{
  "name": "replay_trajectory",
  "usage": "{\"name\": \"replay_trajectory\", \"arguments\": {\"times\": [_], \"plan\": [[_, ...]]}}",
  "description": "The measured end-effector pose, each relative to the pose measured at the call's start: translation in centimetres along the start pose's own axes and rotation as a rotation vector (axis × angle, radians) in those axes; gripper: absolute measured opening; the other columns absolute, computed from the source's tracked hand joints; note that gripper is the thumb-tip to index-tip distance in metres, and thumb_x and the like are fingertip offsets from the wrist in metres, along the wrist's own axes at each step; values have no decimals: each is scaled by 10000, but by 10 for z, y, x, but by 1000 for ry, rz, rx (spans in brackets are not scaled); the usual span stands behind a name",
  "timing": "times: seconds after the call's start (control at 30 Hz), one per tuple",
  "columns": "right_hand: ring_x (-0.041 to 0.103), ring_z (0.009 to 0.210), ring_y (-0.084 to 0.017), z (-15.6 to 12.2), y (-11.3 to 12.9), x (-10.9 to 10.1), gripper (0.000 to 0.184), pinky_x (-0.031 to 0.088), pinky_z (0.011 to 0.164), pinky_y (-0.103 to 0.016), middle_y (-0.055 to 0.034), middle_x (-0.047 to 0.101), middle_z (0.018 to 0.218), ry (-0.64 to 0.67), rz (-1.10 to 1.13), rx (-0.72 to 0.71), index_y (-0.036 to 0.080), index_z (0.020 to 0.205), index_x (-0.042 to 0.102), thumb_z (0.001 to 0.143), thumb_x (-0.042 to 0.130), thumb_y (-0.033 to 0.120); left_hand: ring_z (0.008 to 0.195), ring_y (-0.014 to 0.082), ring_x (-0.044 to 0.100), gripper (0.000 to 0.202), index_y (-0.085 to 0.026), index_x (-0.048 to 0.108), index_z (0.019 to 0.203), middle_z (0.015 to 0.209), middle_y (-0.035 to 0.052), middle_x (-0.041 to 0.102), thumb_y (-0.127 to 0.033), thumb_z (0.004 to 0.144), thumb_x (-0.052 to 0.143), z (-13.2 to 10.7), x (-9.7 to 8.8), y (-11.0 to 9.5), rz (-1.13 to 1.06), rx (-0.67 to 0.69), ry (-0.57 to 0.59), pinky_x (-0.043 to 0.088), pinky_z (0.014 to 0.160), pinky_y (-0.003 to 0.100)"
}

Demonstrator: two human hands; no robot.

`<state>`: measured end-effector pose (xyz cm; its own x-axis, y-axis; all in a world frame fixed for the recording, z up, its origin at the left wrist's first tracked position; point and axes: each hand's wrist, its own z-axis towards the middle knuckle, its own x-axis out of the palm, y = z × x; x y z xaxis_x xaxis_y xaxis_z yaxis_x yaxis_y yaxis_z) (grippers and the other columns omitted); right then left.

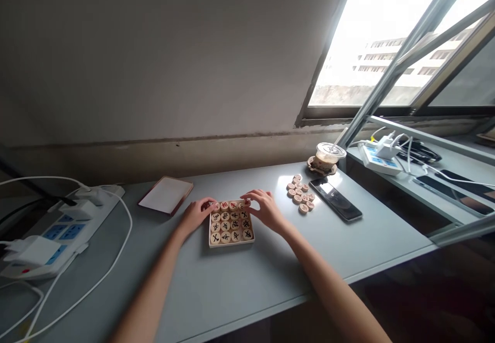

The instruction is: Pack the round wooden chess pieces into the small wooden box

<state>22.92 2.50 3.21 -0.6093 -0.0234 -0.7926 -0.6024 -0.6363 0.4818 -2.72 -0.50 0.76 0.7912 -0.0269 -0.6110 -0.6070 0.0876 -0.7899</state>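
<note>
A small square wooden tray (231,242) lies on the grey desk, filled with several round wooden chess discs (230,224) marked in black and red. My left hand (198,212) rests at the tray's far left corner, fingers curled against its edge. My right hand (263,208) is at the far right corner, fingertips pinched on a disc in the back row. A loose cluster of several more discs (300,194) sits on the desk to the right of my right hand.
A dark phone (335,199) lies beside the loose discs, with a lidded drink cup (327,158) behind it. The tray's lid (166,195) lies at back left. Power strips with plugs and cables sit at far left (58,229) and on the window ledge (381,158).
</note>
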Motion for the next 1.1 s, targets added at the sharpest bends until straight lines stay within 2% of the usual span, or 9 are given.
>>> {"name": "replay_trajectory", "arguments": {"times": [0.23, 0.37, 0.6, 0.73, 0.8, 0.87, 0.97, 1.03, 1.1], "plan": [[580, 1043, -214, -2, -1, 15, 217, 363, 880, -380, -58, 658, 1095, -20, 55, 72, 256, 1084, 636, 869, 608, 240, 826, 229, 621, 452, -180, 653, 898, 857, 53, 696, -572, 832, 439, 2, 2, 2, 3, 1, -10, 442, 730, 282], [583, 1029, -216, -1, -2, 20, 218, 368, 865, -375, -55, 664, 1078, -26, 95, 50, 253, 1072, 640, 854, 633, 242, 878, 252, 629, 457, -184, 651, 885, 898, 65, 703, -589, 814, 454, 5, 3, 6, -10, 5, -19, 457, 778, 305], [589, 1007, -195, -3, -7, 25, 228, 380, 890, -357, -39, 657, 1058, -61, 177, 32, 252, 1068, 641, 842, 646, 220, 871, 251, 634, 461, -185, 666, 877, 915, 71, 710, -594, 801, 468, 5, 3, 6, -17, 1, -36, 469, 751, 298], [572, 1011, -212, -3, -1, 24, 243, 360, 893, -378, -29, 669, 1068, -67, 94, 1, 280, 1066, 651, 825, 674, 282, 888, 261, 633, 468, -184, 660, 886, 939, 77, 709, -600, 800, 462, 3, 2, 4, -22, -6, -22, 467, 742, 297], [555, 1044, -223, 0, 2, 16, 250, 344, 910, -392, -24, 663, 1119, -131, 29, -4, 296, 1079, 650, 831, 664, 322, 913, 267, 631, 473, -183, 656, 885, 947, 80, 709, -604, 799, 459, 4, 1, 4, -19, -6, -28, 468, 762, 304], [547, 1072, -218, 1, -2, -4, 232, 337, 928, -390, -27, 649, 1162, -260, -26, 45, 295, 1101, 640, 873, 601, 314, 939, 274, 629, 479, -184, 651, 877, 953, 83, 709, -612, 799, 450, 4, 1, 4, -19, -2, -30, 470, 784, 313], [537, 1097, -240, -14, -31, -51, 290, 334, 951, -416, -66, 621, 1210, -500, -175, 262, 267, 1180, 596, 907, 507, 302, 943, 278, 628, 494, -184, 649, 865, 942, 83, 708, -625, 794, 439, 4, 1, 4, -31, 2, -27, 477, 790, 323], [498, 1149, -315, -42, -66, -84, 477, 344, 937, -484, -120, 565, 1289, -591, -307, 502, 241, 1299, 506, 863, 537, 432, 942, 279, 628, 503, -182, 655, 879, 945, 82, 707, -628, 793, 437, 5, 1, 5, -36, -7, -26, 477, 794, 327], [447, 1202, -399, -81, -104, -109, 816, 335, 932, -561, -185, 503, 1350, -559, -383, 755, 204, 1402, 381, 731, 617, 604, 960, 282, 627, 514, -180, 665, 918, 974, 85, 708, -625, 794, 440, 6, 1, 7, -40, -15, -24, 472, 814, 331]]}}
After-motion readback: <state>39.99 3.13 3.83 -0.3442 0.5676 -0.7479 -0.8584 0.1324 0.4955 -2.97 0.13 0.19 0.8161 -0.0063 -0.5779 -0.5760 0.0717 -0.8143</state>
